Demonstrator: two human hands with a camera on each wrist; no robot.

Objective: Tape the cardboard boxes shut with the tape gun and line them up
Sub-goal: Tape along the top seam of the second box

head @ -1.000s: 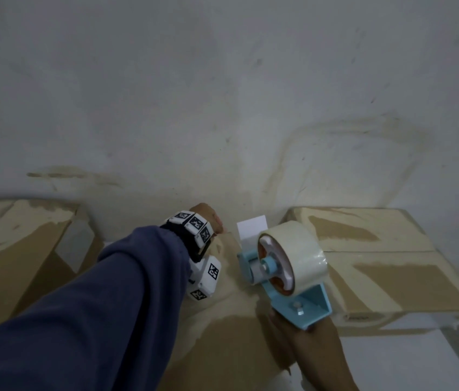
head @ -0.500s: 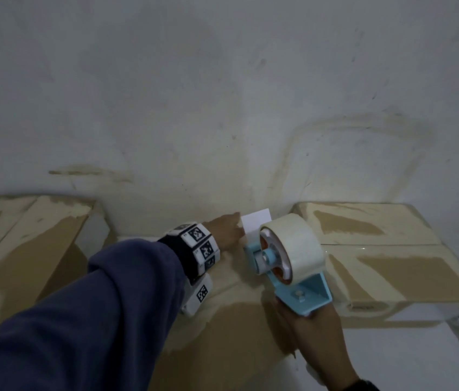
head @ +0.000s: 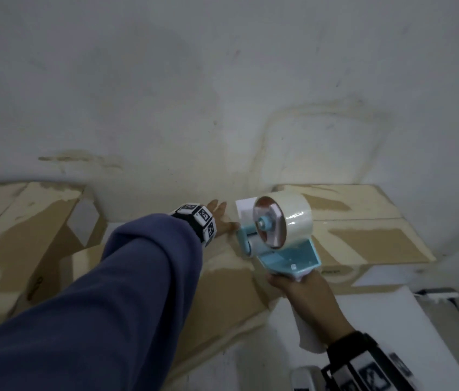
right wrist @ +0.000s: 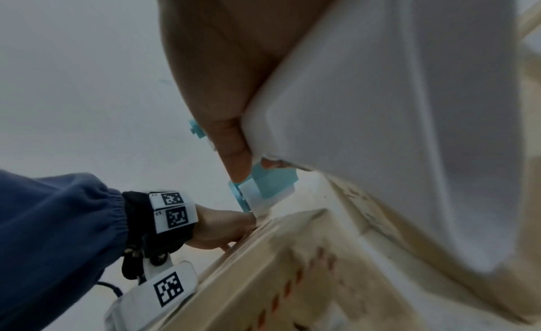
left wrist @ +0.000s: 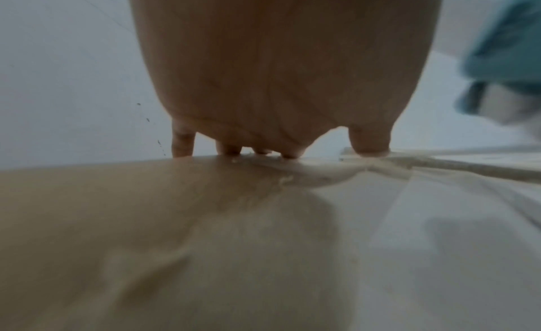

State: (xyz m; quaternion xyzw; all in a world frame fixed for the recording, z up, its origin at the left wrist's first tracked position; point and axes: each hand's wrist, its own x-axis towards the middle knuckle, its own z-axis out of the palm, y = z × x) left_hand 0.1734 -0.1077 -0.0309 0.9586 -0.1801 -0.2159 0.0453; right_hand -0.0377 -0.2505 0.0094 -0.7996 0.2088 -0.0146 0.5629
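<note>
My left hand [head: 219, 218] lies flat, fingers straight, on the far edge of the middle cardboard box [head: 222, 292], just left of the tape gun [head: 279, 235]. The gun is light blue with a big roll of pale tape; its front end sits on the box top near the far edge. My right hand [head: 301, 289] grips its white handle [right wrist: 380, 104]. In the left wrist view my left hand [left wrist: 281, 81] has its fingertips [left wrist: 368, 141] on the box edge, where a tape strip [left wrist: 439, 164] begins. The right wrist view shows the left hand [right wrist: 222, 229] beside the gun's blue nose [right wrist: 272, 181].
A closed box [head: 363, 230] stands close on the right and another box [head: 25, 235] on the left, both against the white wall [head: 222, 94]. A white surface [head: 391, 320] lies at front right, with a cable and a white power strip [head: 437, 293] beyond it.
My left hand has reached forward and right and flattened on the box's far edge beside the gun. The tape gun has tilted lower onto the box top.
</note>
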